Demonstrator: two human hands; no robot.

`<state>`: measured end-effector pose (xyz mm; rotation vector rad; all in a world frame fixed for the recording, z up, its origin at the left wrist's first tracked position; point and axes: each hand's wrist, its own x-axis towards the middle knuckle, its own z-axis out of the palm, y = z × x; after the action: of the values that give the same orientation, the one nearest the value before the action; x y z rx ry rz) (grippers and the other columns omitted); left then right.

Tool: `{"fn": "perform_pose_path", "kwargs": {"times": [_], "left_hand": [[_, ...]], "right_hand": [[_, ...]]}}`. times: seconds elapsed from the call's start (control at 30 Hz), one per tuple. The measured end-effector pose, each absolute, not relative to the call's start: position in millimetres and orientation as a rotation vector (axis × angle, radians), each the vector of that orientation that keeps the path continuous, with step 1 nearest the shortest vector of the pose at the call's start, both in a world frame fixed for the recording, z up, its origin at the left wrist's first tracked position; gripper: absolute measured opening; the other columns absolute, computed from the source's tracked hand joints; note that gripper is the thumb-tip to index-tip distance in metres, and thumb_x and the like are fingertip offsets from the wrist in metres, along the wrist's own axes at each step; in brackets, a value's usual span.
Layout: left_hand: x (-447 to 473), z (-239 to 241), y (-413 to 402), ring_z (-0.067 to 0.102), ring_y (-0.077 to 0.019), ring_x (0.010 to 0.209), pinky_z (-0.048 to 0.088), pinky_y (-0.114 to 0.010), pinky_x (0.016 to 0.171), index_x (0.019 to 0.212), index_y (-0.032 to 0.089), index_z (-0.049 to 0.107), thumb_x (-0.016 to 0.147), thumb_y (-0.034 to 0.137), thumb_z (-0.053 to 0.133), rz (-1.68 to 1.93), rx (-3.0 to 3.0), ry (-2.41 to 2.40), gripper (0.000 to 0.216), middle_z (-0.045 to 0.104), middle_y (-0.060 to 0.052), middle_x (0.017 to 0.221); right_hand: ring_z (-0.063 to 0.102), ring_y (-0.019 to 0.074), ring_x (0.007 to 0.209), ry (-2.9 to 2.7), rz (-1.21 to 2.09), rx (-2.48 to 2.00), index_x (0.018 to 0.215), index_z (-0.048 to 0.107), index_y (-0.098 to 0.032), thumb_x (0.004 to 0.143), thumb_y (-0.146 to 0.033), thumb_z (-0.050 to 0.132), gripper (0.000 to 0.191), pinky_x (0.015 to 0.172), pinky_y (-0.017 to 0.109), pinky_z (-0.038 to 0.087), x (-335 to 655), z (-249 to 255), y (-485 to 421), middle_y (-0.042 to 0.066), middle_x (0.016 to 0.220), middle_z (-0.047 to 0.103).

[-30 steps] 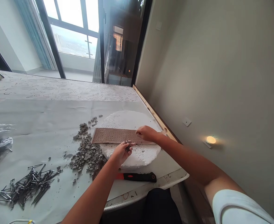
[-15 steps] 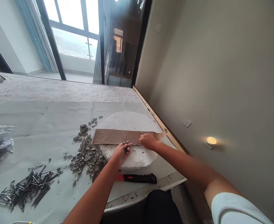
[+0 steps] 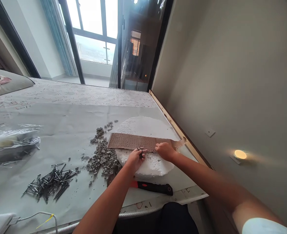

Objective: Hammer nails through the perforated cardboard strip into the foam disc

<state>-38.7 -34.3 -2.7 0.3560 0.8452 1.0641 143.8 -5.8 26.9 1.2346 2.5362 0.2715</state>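
Now, seen from over the person's own arms: a paper-covered table (image 3: pixel 60 120) with work spread across it. Far left, at nine o'clock from the hands, lies a clear bag (image 3: pixel 14 146). At eight o'clock is a loose heap of nails (image 3: pixel 49 183). Just left of the hands, grey rubble (image 3: pixel 102 159) touches the nine o'clock rim of a white foam disc (image 3: pixel 143 125). A brown perforated strip (image 3: pixel 129 142) lies flat across the disc from nine to three o'clock.

The left hand (image 3: pixel 134 160) rests on the foam at the strip's near edge. Its fingers are drawn narrow around a few dark bits (image 3: pixel 140 151), too small to tell nails from stone. The right hand (image 3: pixel 166 151) sits just beside it at three o'clock, knuckles up, fingers bent onto the strip's near edge. Whether it pinches the strip or only presses on it cannot be told. A hammer (image 3: pixel 155 188) lies untouched at six o'clock, just below the disc.

Since a second ago, the right hand has slid from the strip's far edge to its near edge, closing up on the left hand. The left hand has kept its place and its pinch, and the strip has not shifted on the foam. The head has turned slightly left, so more of the bag shows. As I judge it, the strip is now steadied right beside the bits.
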Motion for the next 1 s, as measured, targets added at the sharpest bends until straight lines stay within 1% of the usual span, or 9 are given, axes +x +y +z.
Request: {"fn": "perform_pose_path", "kwargs": {"times": [0.13,0.33,0.43,0.6,0.8,1.0], "left_hand": [[-39.2,-1.6,-36.5,0.044,-0.0036,0.045,0.034,-0.017,0.042,0.081,0.014,0.046,0.083,0.003,0.044,1.064,0.366,0.842,0.012,0.066,-0.011,0.083],[-40.0,2.3,-37.7,0.045,-0.0039,0.045,0.037,-0.017,0.044,0.080,0.015,0.046,0.083,0.003,0.045,1.040,0.352,0.882,0.013,0.066,-0.011,0.085],[-39.1,3.5,-36.6,0.044,-0.0035,0.045,0.036,-0.017,0.042,0.081,0.014,0.048,0.082,0.002,0.046,1.038,0.360,0.868,0.013,0.066,-0.011,0.085],[-38.3,0.7,-33.3,0.044,-0.0034,0.045,0.035,-0.016,0.041,0.082,0.015,0.048,0.083,0.003,0.045,1.045,0.359,0.836,0.012,0.067,-0.011,0.088],[-37.2,-3.6,-29.7,0.043,-0.0038,0.044,0.033,-0.016,0.040,0.082,0.015,0.047,0.083,0.002,0.045,1.062,0.336,0.848,0.013,0.067,-0.011,0.083],[-38.4,-7.0,-28.5,0.043,-0.0034,0.044,0.034,-0.017,0.042,0.082,0.015,0.046,0.082,0.003,0.046,1.062,0.342,0.839,0.012,0.067,-0.010,0.086]], "right_hand": [[0.064,0.0220,0.074,2.549,0.272,1.184,0.082,0.066,-0.009,0.076,0.002,0.045,0.025,0.060,0.027,0.042,145.7,25.5,-4.1,0.015,0.084,0.066],[0.063,0.0191,0.072,2.548,0.230,1.167,0.079,0.067,-0.010,0.074,0.005,0.044,0.027,0.060,0.025,0.041,145.8,27.2,-1.9,0.014,0.081,0.066],[0.062,0.0196,0.076,2.551,0.188,1.214,0.080,0.067,-0.010,0.077,0.001,0.045,0.026,0.062,0.025,0.041,146.3,30.9,-0.1,0.013,0.083,0.066],[0.061,0.0180,0.077,2.531,0.101,1.387,0.080,0.067,-0.013,0.082,-0.013,0.050,0.017,0.062,0.023,0.038,152.9,44.3,8.6,0.010,0.087,0.067],[0.058,0.0151,0.079,2.522,-0.039,1.489,0.083,0.065,-0.015,0.082,-0.013,0.050,0.015,0.064,0.022,0.035,154.5,46.8,11.8,0.007,0.090,0.067],[0.058,0.0152,0.079,2.471,-0.159,1.549,0.084,0.066,-0.014,0.083,-0.016,0.049,0.017,0.062,0.022,0.034,146.4,42.9,11.9,0.009,0.094,0.067]]}}
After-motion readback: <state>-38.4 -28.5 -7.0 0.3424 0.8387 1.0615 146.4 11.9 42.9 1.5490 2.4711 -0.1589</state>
